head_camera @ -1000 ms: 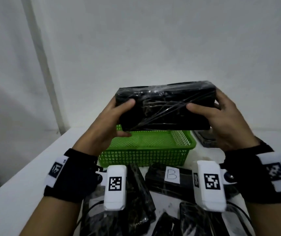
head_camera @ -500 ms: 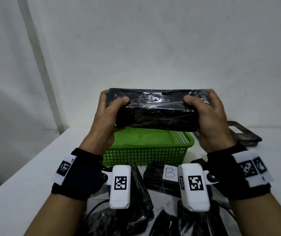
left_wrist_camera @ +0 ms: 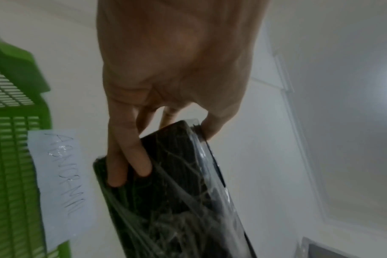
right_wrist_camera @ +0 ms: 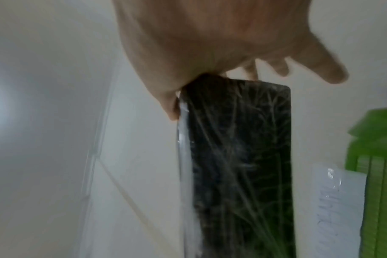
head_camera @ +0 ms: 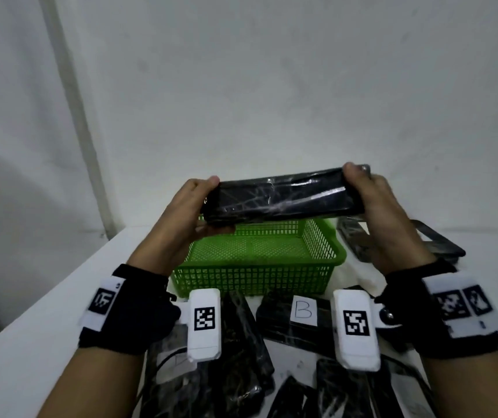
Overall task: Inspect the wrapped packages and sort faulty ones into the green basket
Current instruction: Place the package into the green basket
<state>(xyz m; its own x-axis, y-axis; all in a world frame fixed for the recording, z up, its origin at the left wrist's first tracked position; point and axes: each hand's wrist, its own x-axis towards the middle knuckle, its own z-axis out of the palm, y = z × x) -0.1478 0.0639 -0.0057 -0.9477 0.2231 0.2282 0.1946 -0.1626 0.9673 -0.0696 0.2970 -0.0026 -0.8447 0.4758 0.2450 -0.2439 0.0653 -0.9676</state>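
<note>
A black package wrapped in clear film (head_camera: 280, 196) (left_wrist_camera: 177, 188) (right_wrist_camera: 239, 157) hangs in the air above the green basket (head_camera: 259, 267), lying nearly flat with its long edge toward me. My left hand (head_camera: 193, 212) (left_wrist_camera: 166, 87) grips its left end, thumb below and fingers over the far side. At the package's right end my right hand (head_camera: 374, 206) (right_wrist_camera: 210, 43) holds it, thumb on top. The basket stands empty on the white table; a handwritten paper label (left_wrist_camera: 62, 188) (right_wrist_camera: 338, 206) is stuck on its far wall.
Several more wrapped black packages (head_camera: 241, 351) lie on the table in front of the basket, one bearing a white label marked B (head_camera: 303, 310). Other black packages (head_camera: 440, 242) lie to the basket's right. A white wall stands close behind; the table's left edge (head_camera: 60, 297) runs diagonally.
Both hands have tipped the package from its broad face toward me to nearly flat, and lowered it closer to the basket.
</note>
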